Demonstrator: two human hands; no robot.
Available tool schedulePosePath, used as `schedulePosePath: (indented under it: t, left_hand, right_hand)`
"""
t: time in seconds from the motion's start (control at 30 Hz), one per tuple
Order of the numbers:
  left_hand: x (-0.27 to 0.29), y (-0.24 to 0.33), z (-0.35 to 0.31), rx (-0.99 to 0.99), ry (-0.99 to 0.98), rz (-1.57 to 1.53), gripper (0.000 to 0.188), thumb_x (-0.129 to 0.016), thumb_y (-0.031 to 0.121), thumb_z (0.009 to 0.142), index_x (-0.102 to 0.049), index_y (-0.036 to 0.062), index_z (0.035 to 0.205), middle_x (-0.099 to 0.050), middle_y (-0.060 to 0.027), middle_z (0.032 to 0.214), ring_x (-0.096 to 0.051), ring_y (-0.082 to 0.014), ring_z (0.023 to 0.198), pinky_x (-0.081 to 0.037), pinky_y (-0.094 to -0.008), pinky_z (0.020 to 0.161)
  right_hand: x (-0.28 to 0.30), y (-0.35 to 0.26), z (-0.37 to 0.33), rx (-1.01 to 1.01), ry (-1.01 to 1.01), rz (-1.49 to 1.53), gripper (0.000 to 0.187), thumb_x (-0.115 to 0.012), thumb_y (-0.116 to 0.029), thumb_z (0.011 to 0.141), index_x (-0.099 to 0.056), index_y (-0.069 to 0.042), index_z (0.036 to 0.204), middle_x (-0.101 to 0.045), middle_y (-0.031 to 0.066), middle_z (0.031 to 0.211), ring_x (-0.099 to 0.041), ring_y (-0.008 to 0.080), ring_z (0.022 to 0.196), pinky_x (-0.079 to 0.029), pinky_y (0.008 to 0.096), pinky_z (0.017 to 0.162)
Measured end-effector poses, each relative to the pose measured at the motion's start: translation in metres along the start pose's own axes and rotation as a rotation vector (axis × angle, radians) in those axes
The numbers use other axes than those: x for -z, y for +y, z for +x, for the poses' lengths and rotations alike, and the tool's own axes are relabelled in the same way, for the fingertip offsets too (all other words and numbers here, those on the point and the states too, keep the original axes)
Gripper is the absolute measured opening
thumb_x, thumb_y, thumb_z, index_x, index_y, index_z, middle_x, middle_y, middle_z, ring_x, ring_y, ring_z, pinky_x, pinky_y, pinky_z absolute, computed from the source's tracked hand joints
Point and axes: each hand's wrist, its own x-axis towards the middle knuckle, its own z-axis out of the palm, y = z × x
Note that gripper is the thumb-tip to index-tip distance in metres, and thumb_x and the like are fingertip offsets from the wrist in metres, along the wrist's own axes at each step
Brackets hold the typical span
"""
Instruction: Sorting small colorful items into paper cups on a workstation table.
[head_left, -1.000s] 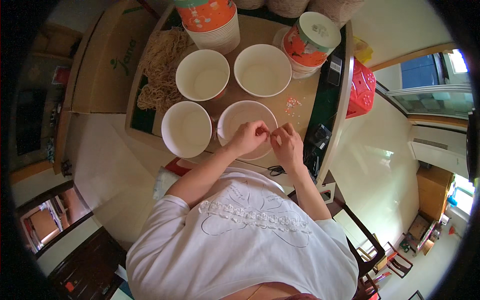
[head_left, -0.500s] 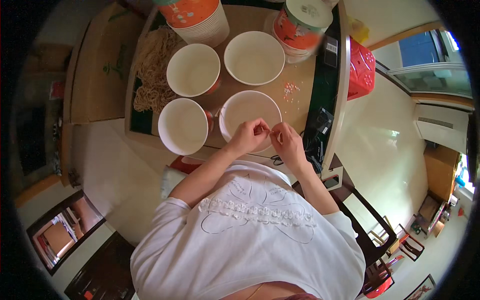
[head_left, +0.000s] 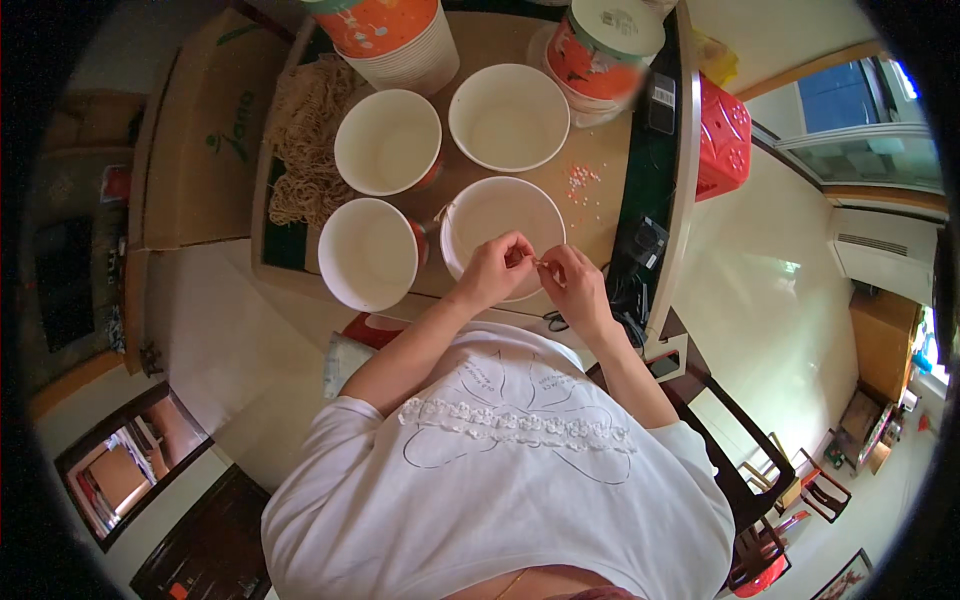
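Observation:
Both my hands meet over the near edge of a white paper bucket (head_left: 500, 212), fingertips almost touching. My left hand (head_left: 494, 272) is closed in a pinch, with the thumb against the fingers. Opposite it, my right hand (head_left: 574, 283) pinches too. Something tiny and pale shows between the two sets of fingertips, too small to name. A thin tan cord (head_left: 446, 211) shows at the bucket's left rim. Left of it stands a second open bucket (head_left: 368, 254), and two more, one bucket (head_left: 388, 142) and a wider bucket (head_left: 509, 117), stand behind.
Tangled tan cord (head_left: 308, 140) lies at the table's left. Small pink and white bits (head_left: 582, 178) are scattered right of the buckets. Stacked orange-and-white buckets (head_left: 405, 55) and a clear-based container (head_left: 600, 65) stand at the back. A black device (head_left: 648, 242) and cables line the right edge.
My hands stay pinched together over the near bucket, with only slight finger movement. The view has shifted a little; the buckets stand as before.

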Motion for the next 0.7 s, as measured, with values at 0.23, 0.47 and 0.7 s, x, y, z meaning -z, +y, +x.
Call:
schedulePosePath:
  t: [0.23, 0.47, 0.7]
  left_hand:
    - [0.0022, 0.0025, 0.0000, 0.047, 0.003, -0.016, 0.004, -0.055, 0.004, 0.086, -0.052, 0.0020, 0.086, -0.053, 0.0011, 0.072, -0.050, -0.0042, 0.062, -0.041, -0.0206, 0.053]
    - [0.0023, 0.0022, 0.0010, 0.070, -0.022, -0.062, 0.003, -0.055, 0.004, 0.087, -0.052, 0.0017, 0.087, -0.054, 0.0000, 0.074, -0.052, -0.0054, 0.062, -0.043, -0.0216, 0.053]
    - [0.0053, 0.0060, 0.0016, -0.057, 0.048, 0.060, 0.007, -0.057, 0.006, 0.085, -0.053, 0.0010, 0.086, -0.057, -0.0059, 0.067, -0.055, -0.0112, 0.059, -0.045, -0.0270, 0.055]
  right_hand:
    - [-0.0014, 0.0037, 0.0003, 0.062, -0.012, -0.051, 0.010, -0.063, -0.004, 0.076, -0.060, -0.004, 0.085, -0.058, 0.0123, 0.078, -0.060, 0.0302, 0.072, -0.049, 0.0375, 0.063]
    - [-0.0007, 0.0032, 0.0020, 0.087, -0.010, -0.075, 0.010, -0.063, -0.006, 0.077, -0.063, -0.006, 0.087, -0.058, 0.0116, 0.076, -0.058, 0.0300, 0.071, -0.047, 0.0377, 0.063]
    - [-0.0002, 0.0018, 0.0041, 0.121, 0.002, -0.112, 0.010, -0.062, -0.004, 0.076, -0.064, -0.007, 0.086, -0.058, 0.0109, 0.075, -0.058, 0.0304, 0.072, -0.047, 0.0384, 0.063]
